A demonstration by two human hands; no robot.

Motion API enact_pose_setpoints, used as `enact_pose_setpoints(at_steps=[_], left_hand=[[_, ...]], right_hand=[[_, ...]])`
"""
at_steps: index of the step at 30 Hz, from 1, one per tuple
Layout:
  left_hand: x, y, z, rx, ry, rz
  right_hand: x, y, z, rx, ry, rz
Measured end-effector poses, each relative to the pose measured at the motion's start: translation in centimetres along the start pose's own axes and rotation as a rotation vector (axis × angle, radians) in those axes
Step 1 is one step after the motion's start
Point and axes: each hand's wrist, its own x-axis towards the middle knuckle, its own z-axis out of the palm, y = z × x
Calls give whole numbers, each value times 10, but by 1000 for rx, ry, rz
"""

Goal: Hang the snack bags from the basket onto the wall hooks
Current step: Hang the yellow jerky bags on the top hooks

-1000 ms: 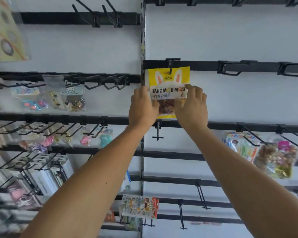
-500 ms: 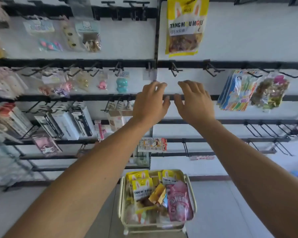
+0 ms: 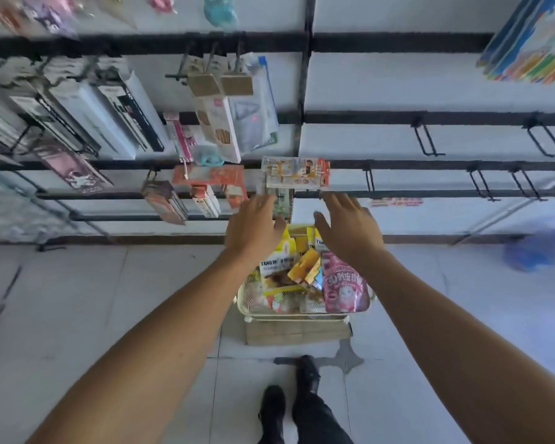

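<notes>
A pale wire basket [image 3: 249, 307] stands on a cardboard box [image 3: 297, 331] on the floor by the wall. It holds several snack bags, among them yellow bags [image 3: 277, 267] and a pink bag [image 3: 343, 288]. My left hand [image 3: 253, 229] and my right hand [image 3: 346, 227] hover over the basket's far side, fingers spread, holding nothing. Empty black wall hooks [image 3: 425, 139] jut from the rails at the right.
Packaged goods [image 3: 119, 120] hang on hooks at the left, and a small carded pack [image 3: 295, 173] hangs just above my hands. Colourful packs [image 3: 529, 43] hang at the top right. My dark shoes [image 3: 306, 376] stand on the tiled floor in front of the box.
Both hands let go of the yellow bag, which stayed on its hook, and dropped down to the basket. The view tilted down from the upper rails to the floor.
</notes>
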Motion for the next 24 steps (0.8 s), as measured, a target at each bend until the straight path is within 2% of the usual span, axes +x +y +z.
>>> enact_pose_setpoints(at_steps=[7, 11, 16, 20, 24], left_hand=[[-8, -41, 100, -179, -162, -315], [-7, -57, 141, -311, -201, -453], [11, -80, 187, -366, -212, -542], [24, -99, 227, -426, -203, -632], [33, -111, 258, -466, -151, -646]], right_hand=[[20, 33, 90, 55, -256, 51], [39, 45, 137, 91, -326, 55], [67, 47, 197, 160, -428, 66], [87, 47, 243, 119, -533, 171], [98, 51, 276, 60, -591, 269]])
